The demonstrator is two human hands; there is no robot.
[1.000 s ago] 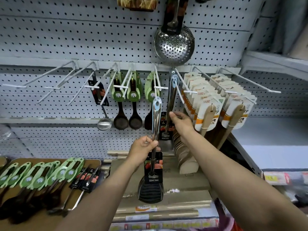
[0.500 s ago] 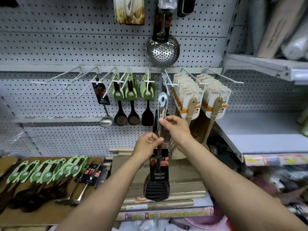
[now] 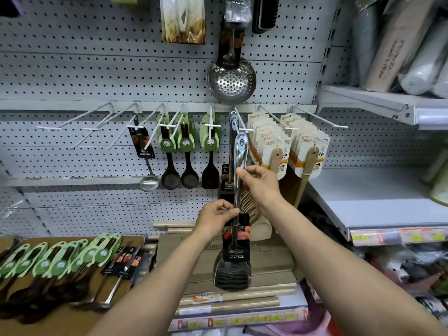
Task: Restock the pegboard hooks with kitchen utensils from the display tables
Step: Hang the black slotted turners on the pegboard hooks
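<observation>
Pegboard (image 3: pixel 97 76) of perforated grey metal fills the wall, white wire hooks (image 3: pixel 240 122) jutting out. Upright before it stands a steel-handled slotted turner (image 3: pixel 236 214), black ribbed head down, hanging hole topmost. Left hand (image 3: pixel 215 218) pinches its lower handle; right hand (image 3: pixel 260 180) pinches higher.

We see a slotted spatula with a glossy polished-metal handle (image 3: pixel 238 173), a matt black ribbed head (image 3: pixel 231 275) and a glossy printed black card sleeve (image 3: pixel 236 236), set against a matt, white-painted perforated metal pegboard (image 3: pixel 97 76) with smooth white-coated wire hooks (image 3: pixel 80 117). Above hangs a shiny perforated steel skimmer (image 3: pixel 231 80), and beside it dark, smooth wooden spoons in glossy green card holders (image 3: pixel 177 156) and pale, matt bare-wood spatulas in cream paper cards (image 3: pixel 308 161). Below lies a matt brown wood-look worktop (image 3: pixel 63 321) and plain matt brown cardboard boxes (image 3: pixel 271 258).
</observation>
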